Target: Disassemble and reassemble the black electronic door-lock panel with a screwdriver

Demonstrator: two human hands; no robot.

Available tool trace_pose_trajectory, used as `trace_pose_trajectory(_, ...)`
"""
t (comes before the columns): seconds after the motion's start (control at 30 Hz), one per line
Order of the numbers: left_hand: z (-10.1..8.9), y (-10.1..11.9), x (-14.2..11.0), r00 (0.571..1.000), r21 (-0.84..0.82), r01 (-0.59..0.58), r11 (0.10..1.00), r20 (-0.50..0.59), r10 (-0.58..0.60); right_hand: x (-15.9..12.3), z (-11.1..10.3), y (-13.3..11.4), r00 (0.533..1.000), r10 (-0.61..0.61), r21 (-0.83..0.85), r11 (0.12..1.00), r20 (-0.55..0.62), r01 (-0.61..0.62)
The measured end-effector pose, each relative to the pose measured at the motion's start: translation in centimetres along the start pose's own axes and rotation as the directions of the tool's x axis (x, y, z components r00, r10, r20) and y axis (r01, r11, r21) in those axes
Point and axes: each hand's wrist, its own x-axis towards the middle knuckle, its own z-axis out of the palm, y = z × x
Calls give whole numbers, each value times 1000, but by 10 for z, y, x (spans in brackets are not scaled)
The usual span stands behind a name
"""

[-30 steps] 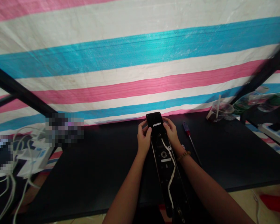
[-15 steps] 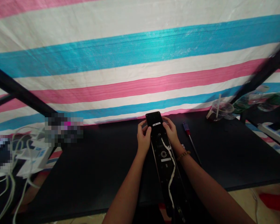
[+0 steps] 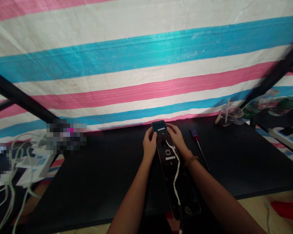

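Note:
A long black panel, which looks like the back of a smart door lock, lies lengthwise between my hands. A white cable runs down its back from near a round metal fitting and hangs past the near end. My left hand is closed on the left edge at the far end, thumb on top. On the opposite edge my right hand grips the panel in the same way. The fingers underneath are hidden. To the right of my right hand lies a screwdriver with a blue and red handle.
The black table ends at a striped tarp. A plastic cup with a straw stands at the back right, beside clear bottles. White cables and boxes are at the left. Black metal posts slant on both sides.
The panel has tilted: its far end sits slightly lower in the picture, and its near end now shows more fully. Both hands have kept their grip and shifted only a little.

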Motion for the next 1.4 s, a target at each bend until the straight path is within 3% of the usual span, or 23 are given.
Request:
trace_pose_trajectory(0.13, -1, -10, 4, 1000, 54, 7, 999, 25, -9, 3, -1, 4, 998, 55, 37, 998, 32, -56)
trace_pose_trajectory(0.43, -2, -13, 5, 1000, 44, 18, 999, 20, -19, 6, -3, 14, 998, 52, 14, 999, 34, -52)
trace_pose_trajectory(0.77, -2, -7, 4, 997, 152, 76, 985, -20, -74, 6, -2, 14, 997, 72, -9, 997, 39, -72)
trace_pose_trajectory(1.17, -2, -3, 2, 997, 105, 69, 992, -32, -66, 7, 0, 16, 995, 94, 4, 996, -25, -93)
trace_pose_trajectory(1.4, -1, 8, -1, 999, 63, 30, 998, -21, -29, 1, 1, 1, 998, 59, 61, 996, 23, -60)
